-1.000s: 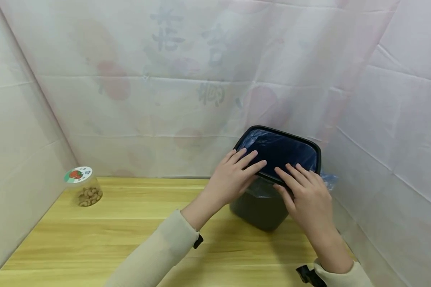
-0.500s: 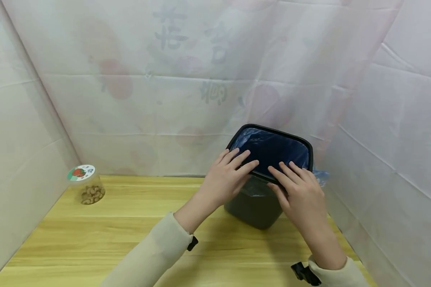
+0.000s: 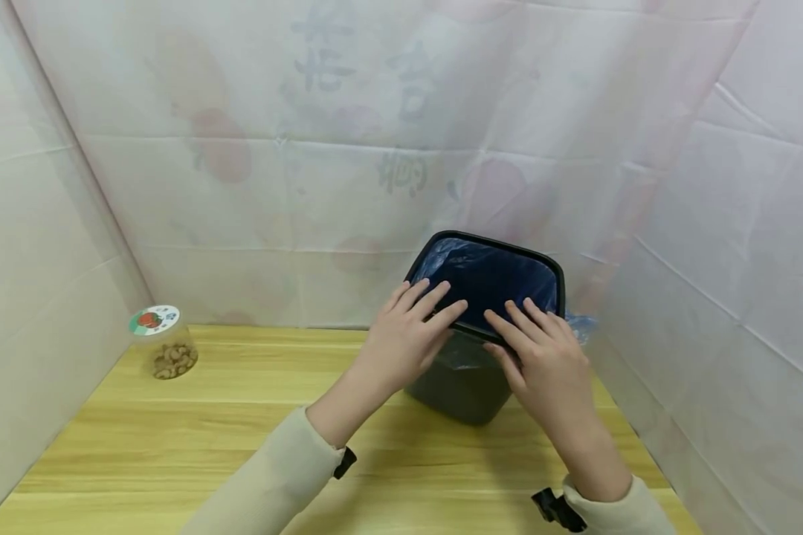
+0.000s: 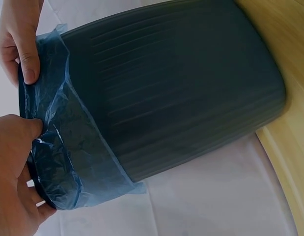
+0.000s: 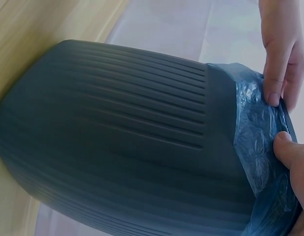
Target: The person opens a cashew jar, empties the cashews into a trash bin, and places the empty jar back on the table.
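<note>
Standing right of centre in the head view, the dark bin (image 3: 465, 394) lies below the grip — long axis running down to the table (image 3: 174, 438). Left hand (image 3: 401, 342) and right hand (image 3: 552, 360) pinch its near rim (image 3: 471, 332), thumbs outside on the blue liner (image 4: 83, 162), fingers over the inside — neither hand plainly nearer. A lidded jar (image 3: 165, 342) sits at far left.

Room to pass lies between the jar (image 3: 163, 343) and the bin (image 3: 460, 388), the curtain (image 3: 334, 204) blocking behind.
</note>
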`<act>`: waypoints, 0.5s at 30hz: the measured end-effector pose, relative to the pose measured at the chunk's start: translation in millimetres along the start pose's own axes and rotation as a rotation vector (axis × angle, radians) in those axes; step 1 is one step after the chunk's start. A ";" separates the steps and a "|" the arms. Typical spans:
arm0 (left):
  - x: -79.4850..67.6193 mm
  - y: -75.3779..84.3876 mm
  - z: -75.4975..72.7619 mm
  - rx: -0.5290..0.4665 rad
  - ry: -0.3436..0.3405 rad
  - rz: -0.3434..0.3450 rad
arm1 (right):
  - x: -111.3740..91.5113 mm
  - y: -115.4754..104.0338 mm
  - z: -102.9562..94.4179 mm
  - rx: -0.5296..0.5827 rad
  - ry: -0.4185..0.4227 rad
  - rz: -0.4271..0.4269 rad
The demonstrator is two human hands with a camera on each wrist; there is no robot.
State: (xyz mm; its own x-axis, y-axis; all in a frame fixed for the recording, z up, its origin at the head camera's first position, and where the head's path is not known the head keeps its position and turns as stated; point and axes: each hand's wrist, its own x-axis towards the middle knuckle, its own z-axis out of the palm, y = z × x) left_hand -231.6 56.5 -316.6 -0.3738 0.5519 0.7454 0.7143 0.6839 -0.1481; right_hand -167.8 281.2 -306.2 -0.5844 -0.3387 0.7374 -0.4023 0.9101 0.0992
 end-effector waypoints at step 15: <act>-17.3 -8.3 -15.8 -0.006 -0.017 -0.062 | 7.9 -12.4 11.3 0.035 0.000 -0.049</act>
State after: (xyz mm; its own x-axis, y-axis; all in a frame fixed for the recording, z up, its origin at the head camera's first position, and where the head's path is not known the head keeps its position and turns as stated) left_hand -221.8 33.8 -318.0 -0.4277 0.5168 0.7416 0.6930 0.7142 -0.0981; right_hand -175.4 264.5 -309.2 -0.5634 -0.3828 0.7322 -0.4550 0.8834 0.1117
